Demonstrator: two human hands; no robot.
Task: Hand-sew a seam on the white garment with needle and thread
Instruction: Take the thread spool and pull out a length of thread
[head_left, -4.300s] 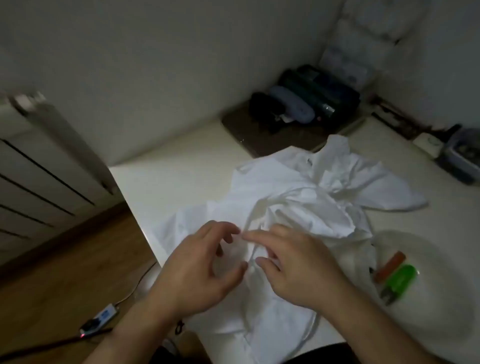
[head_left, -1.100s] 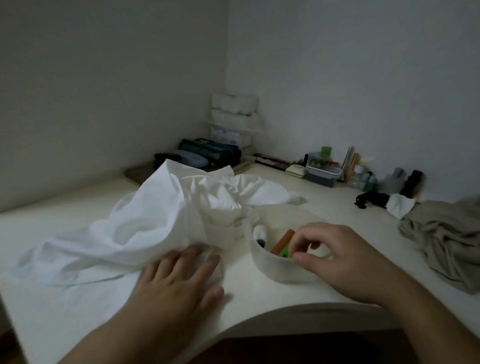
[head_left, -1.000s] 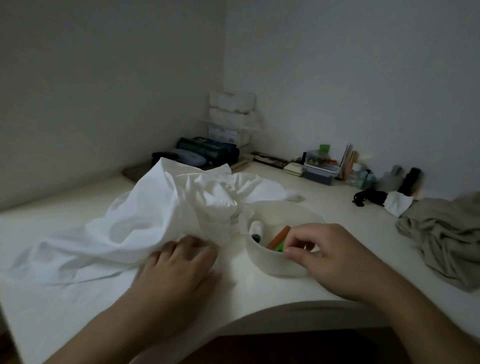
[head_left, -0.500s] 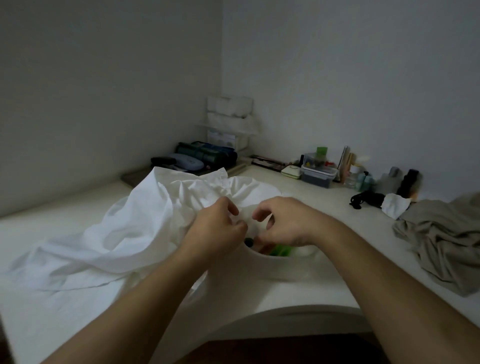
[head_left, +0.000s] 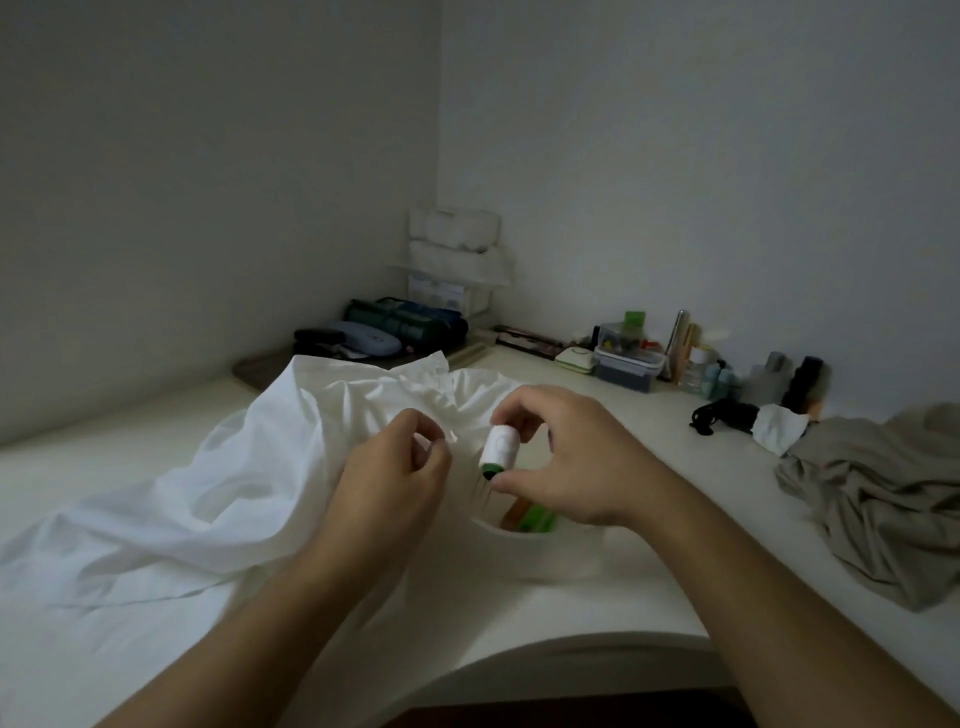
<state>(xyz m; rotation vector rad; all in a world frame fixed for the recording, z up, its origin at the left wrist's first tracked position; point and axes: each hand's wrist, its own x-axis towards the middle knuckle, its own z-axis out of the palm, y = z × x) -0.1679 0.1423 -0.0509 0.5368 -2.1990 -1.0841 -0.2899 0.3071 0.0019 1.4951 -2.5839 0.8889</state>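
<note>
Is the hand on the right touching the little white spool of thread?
Touching. The head view shows the right hand pinching the white spool between a fingertip on top and the thumb at its green bottom end, held up above the bowl.

White table (head_left: 156, 452) carries white garment (head_left: 249, 467), bowl (head_left: 540, 556), grey cloth (head_left: 883, 519) (crumpled).

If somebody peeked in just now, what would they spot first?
Probably the small white thread spool with a green end, pinched in the right hand above a white bowl. Next, the big crumpled white garment spread left on the pale table, behind the left hand.
</note>
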